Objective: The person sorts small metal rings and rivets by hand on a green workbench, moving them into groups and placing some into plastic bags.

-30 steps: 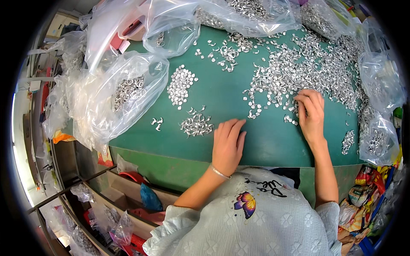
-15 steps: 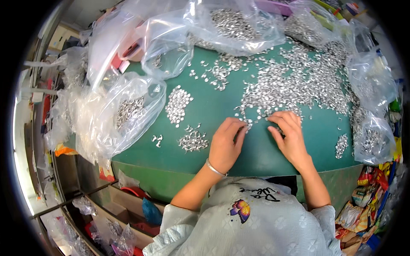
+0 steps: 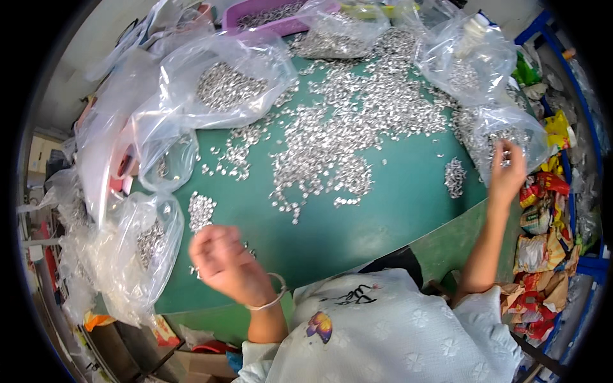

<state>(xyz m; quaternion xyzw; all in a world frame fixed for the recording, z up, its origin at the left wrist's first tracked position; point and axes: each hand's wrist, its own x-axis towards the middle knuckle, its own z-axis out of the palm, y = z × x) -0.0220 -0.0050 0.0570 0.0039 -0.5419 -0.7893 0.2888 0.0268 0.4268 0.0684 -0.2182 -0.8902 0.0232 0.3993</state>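
My left hand (image 3: pixel 227 262) is smeared by motion above the table's left front, over a small heap of silver metal pieces (image 3: pixel 250 251) that it partly covers. Just beyond it lies a flat group of small silver pieces (image 3: pixel 202 210). On the far right my right hand (image 3: pixel 509 171) is raised at a clear plastic bag (image 3: pixel 533 137) holding similar pieces. Its fingers are curled together over the bag; whatever they hold is hidden. A wide spread of loose silver pieces (image 3: pixel 357 121) covers the middle and back of the green table (image 3: pixel 306 246).
More clear bags of metal pieces stand along the left (image 3: pixel 153 246), back (image 3: pixel 230 86) and right (image 3: pixel 463 70). A purple tray (image 3: pixel 281 25) sits at the back. One small heap (image 3: pixel 454 177) lies near the right edge. Colourful packets (image 3: pixel 536 255) are stacked beside the table.
The view has swung to the right. My right hand has left the table's middle for the bag at the right edge. My left hand has moved left to the small heaps.
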